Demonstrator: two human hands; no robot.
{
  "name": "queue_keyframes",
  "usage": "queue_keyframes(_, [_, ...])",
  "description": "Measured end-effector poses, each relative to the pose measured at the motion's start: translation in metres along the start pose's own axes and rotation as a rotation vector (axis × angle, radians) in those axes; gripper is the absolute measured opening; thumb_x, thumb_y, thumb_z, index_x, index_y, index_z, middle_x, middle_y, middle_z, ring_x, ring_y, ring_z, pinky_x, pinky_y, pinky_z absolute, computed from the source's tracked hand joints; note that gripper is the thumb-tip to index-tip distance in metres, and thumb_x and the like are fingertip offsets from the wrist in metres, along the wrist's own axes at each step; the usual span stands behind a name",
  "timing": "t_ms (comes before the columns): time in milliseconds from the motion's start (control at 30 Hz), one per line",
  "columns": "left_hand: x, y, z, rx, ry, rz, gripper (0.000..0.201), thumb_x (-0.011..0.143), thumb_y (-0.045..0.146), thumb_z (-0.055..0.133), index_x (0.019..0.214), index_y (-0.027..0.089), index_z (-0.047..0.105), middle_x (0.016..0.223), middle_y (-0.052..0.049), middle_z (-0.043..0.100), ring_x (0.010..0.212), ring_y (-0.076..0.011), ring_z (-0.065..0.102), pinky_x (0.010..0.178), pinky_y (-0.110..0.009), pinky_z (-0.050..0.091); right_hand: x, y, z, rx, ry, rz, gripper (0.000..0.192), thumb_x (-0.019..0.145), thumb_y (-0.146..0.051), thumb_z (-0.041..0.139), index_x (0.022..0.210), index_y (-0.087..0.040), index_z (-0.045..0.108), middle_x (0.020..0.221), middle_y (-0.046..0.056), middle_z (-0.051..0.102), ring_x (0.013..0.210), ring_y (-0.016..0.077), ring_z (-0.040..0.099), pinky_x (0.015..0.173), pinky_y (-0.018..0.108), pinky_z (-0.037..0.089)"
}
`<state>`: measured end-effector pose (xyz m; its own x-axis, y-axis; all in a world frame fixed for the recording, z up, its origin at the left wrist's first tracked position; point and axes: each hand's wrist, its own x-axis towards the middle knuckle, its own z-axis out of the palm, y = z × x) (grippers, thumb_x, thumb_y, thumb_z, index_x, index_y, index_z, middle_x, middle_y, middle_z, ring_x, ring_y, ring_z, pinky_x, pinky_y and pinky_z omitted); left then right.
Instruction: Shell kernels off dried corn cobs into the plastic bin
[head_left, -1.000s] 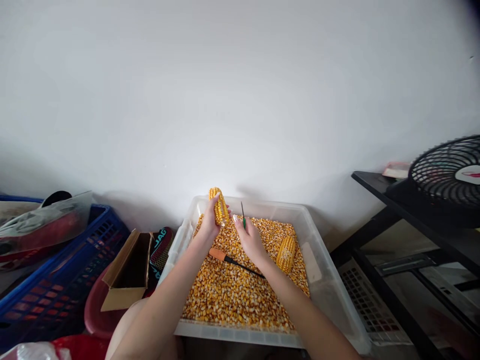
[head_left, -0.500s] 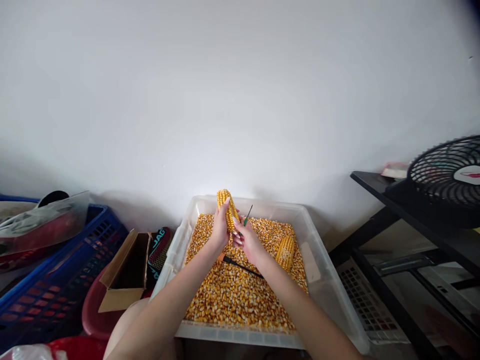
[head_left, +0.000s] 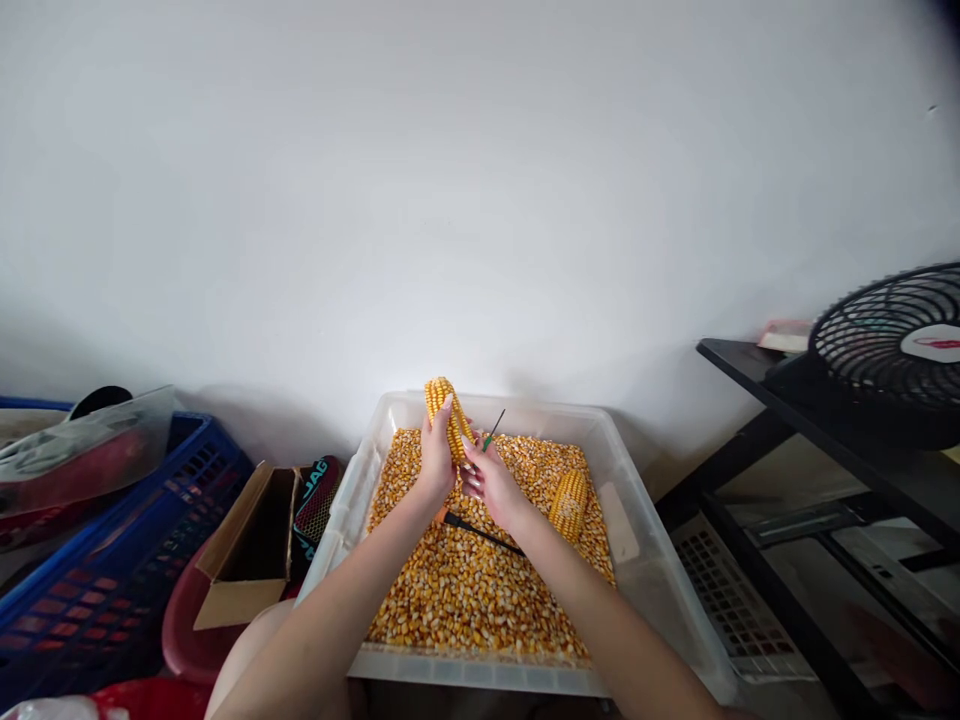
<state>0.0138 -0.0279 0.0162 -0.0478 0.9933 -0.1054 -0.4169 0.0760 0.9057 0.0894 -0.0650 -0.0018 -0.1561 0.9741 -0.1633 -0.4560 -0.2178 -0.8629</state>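
An ear of yellow corn (head_left: 448, 415) is tilted above a clear plastic bin, with my left hand (head_left: 437, 455) wrapped round its side and the thumb along it. My right hand (head_left: 489, 482) is at the ear's lower end, thumb against the kernels and fingers curled below. From behind the right thumb a thin screwdriver (head_left: 491, 432) with a green handle points up and right; it looks held in that hand, its grip partly hidden. Loose corn kernels (head_left: 480, 600) fill much of the bin (head_left: 652, 580). Another ear of corn (head_left: 568, 507) lies on them, right of my right hand.
A black tool with an orange end (head_left: 480, 530) lies on the kernels under my wrists. Left of the bin are an open cardboard box (head_left: 244, 590), a dark red basin (head_left: 180, 620) and a blue basket (head_left: 127, 560). To the right stands a black rack (head_left: 810, 400) carrying a fan (head_left: 892, 340).
The ear of corn has shifted slightly left and tilted a little more, my hands moving with it. The screwdriver leans slightly more to the right.
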Motion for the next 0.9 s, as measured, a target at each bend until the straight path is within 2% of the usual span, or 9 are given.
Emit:
queue_keyframes(100, [-0.002,0.001,0.002,-0.088,0.098,0.086,0.041,0.073,0.058,0.055,0.090,0.021,0.049,0.073,-0.002,0.061,0.063,-0.0169,0.062,0.050,-0.027,0.046,0.000,0.003,0.001,0.000,0.003,-0.008,0.037,0.069,-0.046,0.065,0.092,-0.025,0.044,0.061,-0.008,0.040,0.043,0.0062,0.029,0.039,0.019,0.017])
queue_keyframes(167, [-0.004,0.003,0.003,-0.131,0.117,0.051,0.040,0.072,0.057,0.056,0.088,0.021,0.050,0.072,-0.002,0.060,0.063,-0.0173,0.062,0.050,-0.027,0.047,0.000,0.005,0.001,-0.004,0.001,-0.020,0.037,0.070,-0.048,0.064,0.091,-0.025,0.044,0.060,-0.008,0.038,0.042,0.0062,0.028,0.039,0.020,0.017])
queue_keyframes(300, [-0.006,0.012,0.000,-0.215,0.079,-0.092,0.048,0.074,0.065,0.047,0.081,0.018,0.052,0.069,-0.005,0.061,0.062,-0.0182,0.063,0.046,-0.026,0.047,-0.001,0.008,0.003,0.000,-0.040,-0.064,0.037,0.071,-0.050,0.064,0.087,-0.025,0.042,0.057,-0.010,0.037,0.042,0.0056,0.028,0.040,0.019,0.019])
queue_keyframes(400, [-0.004,0.018,-0.006,-0.237,0.017,-0.164,0.054,0.074,0.068,0.042,0.083,0.017,0.054,0.067,-0.006,0.060,0.059,-0.0190,0.062,0.042,-0.027,0.046,-0.002,0.006,0.005,0.032,-0.080,-0.058,0.037,0.073,-0.054,0.060,0.084,-0.024,0.042,0.059,-0.009,0.043,0.043,0.0059,0.034,0.041,0.019,0.023])
queue_keyframes(500, [-0.002,0.019,-0.009,-0.232,-0.019,-0.192,0.056,0.072,0.070,0.043,0.086,0.017,0.055,0.065,-0.005,0.059,0.055,-0.0189,0.061,0.038,-0.027,0.044,-0.003,0.004,0.007,0.002,-0.047,-0.048,0.038,0.073,-0.056,0.060,0.082,-0.023,0.043,0.059,-0.007,0.048,0.043,0.0064,0.039,0.040,0.019,0.025])
queue_keyframes(600, [-0.002,0.016,-0.009,-0.229,0.007,-0.200,0.055,0.071,0.069,0.044,0.085,0.017,0.054,0.064,-0.004,0.058,0.053,-0.0180,0.060,0.037,-0.026,0.044,-0.003,0.005,0.009,-0.025,-0.020,-0.076,0.037,0.070,-0.050,0.066,0.080,-0.022,0.044,0.055,-0.008,0.048,0.041,0.0054,0.038,0.038,0.018,0.024])
queue_keyframes(733, [-0.004,0.017,-0.006,-0.292,0.038,-0.184,0.052,0.071,0.067,0.047,0.079,0.016,0.054,0.061,-0.004,0.058,0.054,-0.0180,0.061,0.040,-0.025,0.045,-0.002,0.006,0.007,0.000,-0.064,-0.100,0.035,0.071,-0.046,0.068,0.081,-0.022,0.044,0.055,-0.008,0.049,0.040,0.0052,0.037,0.038,0.018,0.024])
queue_keyframes(900, [0.000,0.016,-0.007,-0.388,-0.008,-0.211,0.050,0.068,0.064,0.053,0.077,0.015,0.056,0.062,-0.005,0.060,0.052,-0.0182,0.061,0.040,-0.025,0.045,0.000,0.006,0.003,0.001,-0.102,-0.130,0.033,0.071,-0.043,0.069,0.080,-0.021,0.045,0.056,-0.007,0.052,0.041,0.0051,0.040,0.038,0.018,0.026])
